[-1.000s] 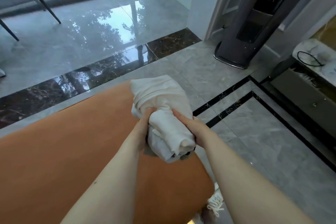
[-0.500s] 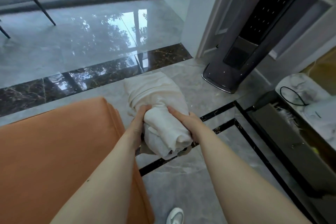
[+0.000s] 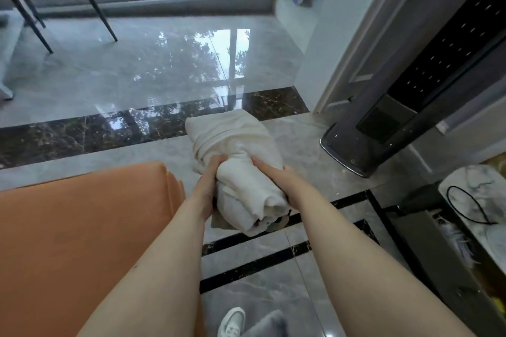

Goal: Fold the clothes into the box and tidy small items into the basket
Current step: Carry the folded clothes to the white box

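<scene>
A folded bundle of cream-white clothing [image 3: 235,150] hangs in the air above the marble floor, held out in front of me. My left hand [image 3: 208,183] grips its left side with the fingers curled underneath. My right hand [image 3: 276,180] grips the right side, thumb on top. A bit of dark print shows at the bundle's lower end. Neither a box nor a basket is in view.
An orange sofa [image 3: 82,241] fills the lower left. A tall dark tower appliance [image 3: 397,107] stands on the right, by a white door frame. A marble-topped cabinet [image 3: 479,200] with a black cable sits at the far right. A chair's legs [image 3: 101,19] stand far left. My shoe [image 3: 231,321] is below.
I have carried the bundle off the sofa and to the right, over the floor. The view has lifted toward the window. Both hands keep the same grip.
</scene>
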`<act>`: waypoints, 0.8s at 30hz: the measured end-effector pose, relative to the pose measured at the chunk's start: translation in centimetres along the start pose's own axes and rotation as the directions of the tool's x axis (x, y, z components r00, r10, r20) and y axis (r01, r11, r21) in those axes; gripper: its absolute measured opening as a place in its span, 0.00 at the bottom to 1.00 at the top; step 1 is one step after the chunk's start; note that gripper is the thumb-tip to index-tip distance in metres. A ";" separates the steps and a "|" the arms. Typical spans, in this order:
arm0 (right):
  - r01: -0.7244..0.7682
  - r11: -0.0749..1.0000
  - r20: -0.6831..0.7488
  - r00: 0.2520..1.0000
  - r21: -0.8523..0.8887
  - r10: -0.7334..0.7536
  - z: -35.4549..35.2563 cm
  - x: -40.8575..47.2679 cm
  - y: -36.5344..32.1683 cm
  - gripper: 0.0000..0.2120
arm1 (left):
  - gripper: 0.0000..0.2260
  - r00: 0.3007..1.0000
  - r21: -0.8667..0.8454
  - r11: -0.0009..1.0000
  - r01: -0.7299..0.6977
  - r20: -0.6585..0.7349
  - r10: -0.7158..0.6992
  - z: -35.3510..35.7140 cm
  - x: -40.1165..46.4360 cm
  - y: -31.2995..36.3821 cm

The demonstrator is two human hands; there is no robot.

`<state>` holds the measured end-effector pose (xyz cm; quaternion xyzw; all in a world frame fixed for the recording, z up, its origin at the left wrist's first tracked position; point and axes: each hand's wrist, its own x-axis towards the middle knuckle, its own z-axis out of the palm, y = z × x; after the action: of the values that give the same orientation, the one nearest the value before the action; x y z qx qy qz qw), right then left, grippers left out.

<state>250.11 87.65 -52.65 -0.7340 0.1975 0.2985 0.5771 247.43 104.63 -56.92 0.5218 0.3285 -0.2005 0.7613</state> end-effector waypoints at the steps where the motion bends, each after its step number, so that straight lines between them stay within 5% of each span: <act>1: 0.005 1.000 0.004 1.000 -0.005 -0.005 0.0 0.6 -0.4 0.52 | 0.21 1.000 -0.013 1.000 -0.011 -0.010 0.011 -0.2 0.6 0.3; 12: 0.023 0.964 0.192 0.981 -0.264 0.029 9.6 15.5 -16.7 0.53 | 0.21 0.985 -0.230 0.972 -0.043 -0.171 0.003 -7.1 10.8 14.3; 24: 0.178 0.891 0.424 0.906 -0.418 0.018 19.2 30.0 -37.7 0.47 | 0.17 0.925 -0.325 0.907 -0.268 -0.349 0.148 -12.5 20.6 33.2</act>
<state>292.30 117.46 -48.18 -0.7735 -0.0351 0.4608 0.4336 279.81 129.43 -52.49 0.4280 0.4196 0.0340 0.7997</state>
